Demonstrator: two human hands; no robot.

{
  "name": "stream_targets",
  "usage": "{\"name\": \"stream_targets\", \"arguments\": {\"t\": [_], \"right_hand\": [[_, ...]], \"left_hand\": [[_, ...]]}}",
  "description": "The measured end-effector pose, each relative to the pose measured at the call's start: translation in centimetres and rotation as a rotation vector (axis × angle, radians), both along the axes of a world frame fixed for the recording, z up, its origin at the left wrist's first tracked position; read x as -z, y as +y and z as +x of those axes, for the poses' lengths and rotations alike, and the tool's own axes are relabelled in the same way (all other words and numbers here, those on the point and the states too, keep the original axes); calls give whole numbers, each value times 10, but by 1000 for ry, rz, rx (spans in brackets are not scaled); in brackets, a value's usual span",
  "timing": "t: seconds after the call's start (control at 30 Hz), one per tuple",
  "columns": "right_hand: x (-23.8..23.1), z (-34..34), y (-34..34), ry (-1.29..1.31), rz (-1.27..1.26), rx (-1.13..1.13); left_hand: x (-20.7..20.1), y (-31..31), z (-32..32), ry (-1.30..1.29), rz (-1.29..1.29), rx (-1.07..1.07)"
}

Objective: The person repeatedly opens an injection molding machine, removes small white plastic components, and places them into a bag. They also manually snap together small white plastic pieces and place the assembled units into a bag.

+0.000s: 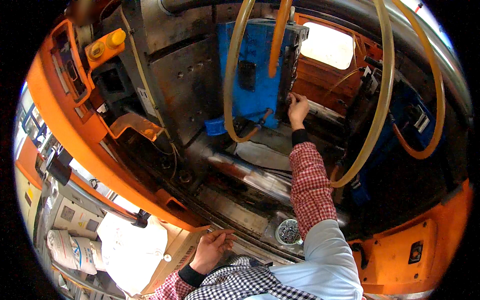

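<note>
The blue block [262, 90] stands at about ten o'clock from the right hand's [299, 110] fingers, its long axis running roughly twelve to six. Those fingers are bunched at the low end of its dark side face [288, 60]; whether they pinch anything, I cannot tell. The right hand is far nearer than the left hand [207, 252], down at seven o'clock, fingers curled close, contents unclear. A cup [278, 236] of metal bits [289, 231] sits at six o'clock from the right hand.

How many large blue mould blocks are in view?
2: one blue mould block stands at upper centre, the right hand at its right edge; a second block is on the right, partly behind yellowish hoses. More may be hidden in shadow.
</note>
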State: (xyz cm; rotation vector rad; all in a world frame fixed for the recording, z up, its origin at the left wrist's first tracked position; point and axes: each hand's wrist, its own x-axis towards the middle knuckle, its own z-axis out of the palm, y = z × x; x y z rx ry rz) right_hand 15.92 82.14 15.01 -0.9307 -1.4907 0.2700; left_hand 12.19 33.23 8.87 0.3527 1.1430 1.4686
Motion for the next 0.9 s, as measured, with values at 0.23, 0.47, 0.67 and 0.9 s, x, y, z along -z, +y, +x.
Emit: {"name": "stream_targets", "arguments": {"t": [0.23,0.47,0.67,0.9], "right_hand": [[26,-1,28,-130,262,167],[18,2,31,-25,-89,-53],[-1,24,-22,-421,178,112],[-49,80,-256,-519,-186,-873]], "left_hand": [[0,-3,-2,-47,-33,-21],[0,-3,0,-48,-31,-74],[-17,7,-3,27,-106,-68],[-8,46,-9,79,15,-27]]}}
